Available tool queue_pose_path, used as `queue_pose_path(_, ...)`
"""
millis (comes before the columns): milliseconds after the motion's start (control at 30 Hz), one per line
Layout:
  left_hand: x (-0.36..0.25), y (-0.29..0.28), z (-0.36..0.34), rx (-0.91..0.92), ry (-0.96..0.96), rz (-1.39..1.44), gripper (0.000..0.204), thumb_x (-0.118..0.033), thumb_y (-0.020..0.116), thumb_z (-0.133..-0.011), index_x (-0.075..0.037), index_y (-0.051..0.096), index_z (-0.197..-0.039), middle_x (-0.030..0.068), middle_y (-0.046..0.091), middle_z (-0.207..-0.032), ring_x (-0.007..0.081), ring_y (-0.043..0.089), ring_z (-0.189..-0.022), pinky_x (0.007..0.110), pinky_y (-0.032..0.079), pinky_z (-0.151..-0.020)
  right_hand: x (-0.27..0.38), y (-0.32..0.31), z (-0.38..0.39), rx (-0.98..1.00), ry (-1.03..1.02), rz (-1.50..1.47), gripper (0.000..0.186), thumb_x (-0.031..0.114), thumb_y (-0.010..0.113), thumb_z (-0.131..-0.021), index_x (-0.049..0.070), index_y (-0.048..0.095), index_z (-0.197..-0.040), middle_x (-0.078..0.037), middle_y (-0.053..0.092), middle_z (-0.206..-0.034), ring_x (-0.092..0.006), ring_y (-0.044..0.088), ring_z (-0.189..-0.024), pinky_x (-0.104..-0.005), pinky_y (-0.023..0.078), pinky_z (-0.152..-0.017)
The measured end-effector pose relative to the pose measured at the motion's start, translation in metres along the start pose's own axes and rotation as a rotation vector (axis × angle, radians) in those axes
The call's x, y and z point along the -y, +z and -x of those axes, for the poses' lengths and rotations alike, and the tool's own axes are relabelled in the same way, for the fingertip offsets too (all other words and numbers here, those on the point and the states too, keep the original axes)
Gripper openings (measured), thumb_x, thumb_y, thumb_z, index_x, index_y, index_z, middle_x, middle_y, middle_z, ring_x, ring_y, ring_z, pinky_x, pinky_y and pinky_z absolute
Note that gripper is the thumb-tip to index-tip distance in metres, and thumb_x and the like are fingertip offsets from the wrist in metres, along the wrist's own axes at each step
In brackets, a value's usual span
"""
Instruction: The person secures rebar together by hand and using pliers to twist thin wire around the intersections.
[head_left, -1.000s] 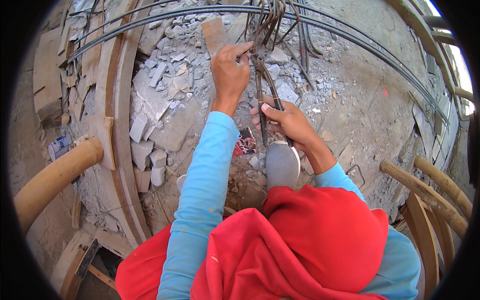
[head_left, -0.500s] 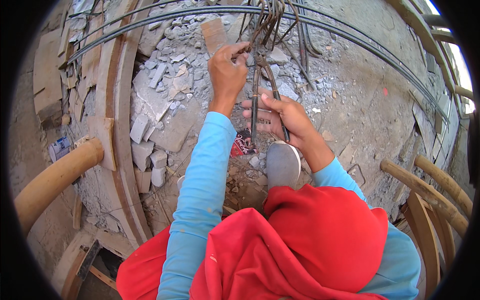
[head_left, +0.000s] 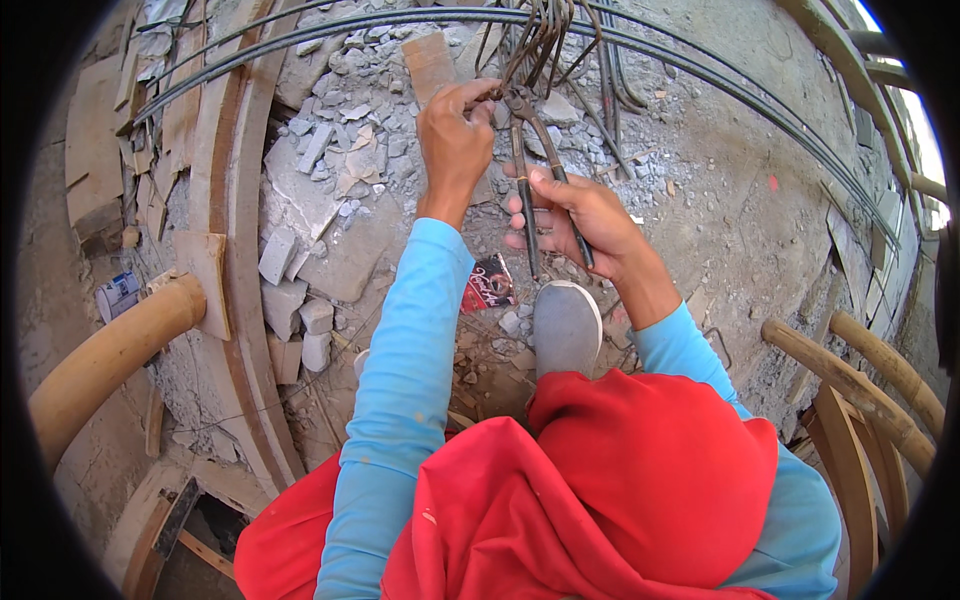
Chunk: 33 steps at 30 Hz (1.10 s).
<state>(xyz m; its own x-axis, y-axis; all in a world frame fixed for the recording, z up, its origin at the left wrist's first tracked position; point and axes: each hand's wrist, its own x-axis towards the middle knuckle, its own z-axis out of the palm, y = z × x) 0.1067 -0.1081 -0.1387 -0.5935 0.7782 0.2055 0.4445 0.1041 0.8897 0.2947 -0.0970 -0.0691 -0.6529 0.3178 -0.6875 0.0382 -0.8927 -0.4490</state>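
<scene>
My right hand (head_left: 600,222) grips long-handled pincers (head_left: 519,150), with its thumb over the right handle and fingers reaching behind toward the left one. The dark handles stand apart, and the jaws point away from me, up against the bundle of bent steel bars (head_left: 540,45). Just left of the jaws, my left hand (head_left: 455,135) has its thumb and fingertips pinched together at the bundle's near end. What sits between those fingertips is too small to make out.
Long steel rods (head_left: 400,20) run across the far side. Broken concrete (head_left: 375,150) covers the ground beyond my shoe (head_left: 566,328). A red and black packet (head_left: 488,285) lies near it. Wooden poles (head_left: 120,335) rise at left and right (head_left: 850,375); a long plank (head_left: 215,170) lies left.
The pincers' handles have swung to the right and slightly away from me, along with my right hand, whose fingers have drawn in. My left hand stays nearly in place.
</scene>
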Motion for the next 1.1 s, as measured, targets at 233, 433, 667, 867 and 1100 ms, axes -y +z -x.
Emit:
queue_pose_path(233, -0.001, 0.003, 0.001, 0.007, -0.010, 0.031, 0.026, 0.005, 0.071, -0.082, -0.007, 0.082, -0.103, 0.0156, 0.076, -0.095, 0.0341, 0.074, -0.086, 0.041, 0.057, -0.080, -0.007, 0.007, -0.003, -0.031, 0.056, -0.080, 0.026, 0.031, 0.067, -0.106, 0.005, 0.060, -0.106, 0.000, 0.055, -0.080, -0.0076, 0.050, -0.061, -0.0262, 0.045, -0.053)
queue_pose_path(433, -0.002, 0.001, 0.000, -0.007, 0.043, -0.002, 0.026, 0.006, 0.071, -0.081, -0.006, 0.082, -0.102, 0.0153, 0.077, -0.094, 0.0327, 0.074, -0.085, 0.039, 0.057, -0.078, -0.029, 0.000, -0.015, 0.062, 0.045, -0.159, 0.033, 0.037, 0.066, -0.106, 0.010, 0.051, -0.093, 0.003, 0.047, -0.075, -0.0058, 0.046, -0.057, -0.0224, 0.039, -0.045)
queue_pose_path(667, -0.006, 0.004, -0.004, -0.026, 0.148, -0.017, 0.029, 0.010, 0.064, -0.081, -0.005, 0.082, -0.097, 0.0147, 0.077, -0.091, 0.0308, 0.074, -0.081, 0.039, 0.058, -0.076, -0.033, -0.030, -0.007, 0.535, 0.203, -0.747, 0.032, 0.040, 0.056, -0.111, 0.009, 0.052, -0.105, 0.002, 0.047, -0.073, -0.0069, 0.046, -0.054, -0.0230, 0.044, -0.045)
queue_pose_path(867, 0.003, 0.000, -0.010, -0.033, 0.150, -0.098, 0.024, 0.006, 0.070, -0.082, -0.007, 0.083, -0.097, 0.0137, 0.079, -0.092, 0.0288, 0.076, -0.084, 0.035, 0.058, -0.078, -0.016, -0.025, 0.005, -0.370, -0.166, 1.053, 0.027, 0.031, 0.065, -0.105, 0.007, 0.057, -0.097, 0.000, 0.054, -0.069, -0.0111, 0.053, -0.055, -0.0275, 0.044, -0.048)
queue_pose_path(1100, 0.000, 0.010, -0.009, -0.050, 0.199, -0.158, 0.027, 0.007, 0.069, -0.081, -0.007, 0.083, -0.099, 0.0153, 0.078, -0.093, 0.0310, 0.075, -0.082, 0.036, 0.058, -0.078, -0.005, -0.025, 0.016, 0.565, 0.277, -0.846, 0.035, 0.037, 0.051, -0.113, 0.004, 0.057, -0.104, -0.003, 0.055, -0.073, -0.0106, 0.053, -0.054, -0.0275, 0.044, -0.045)
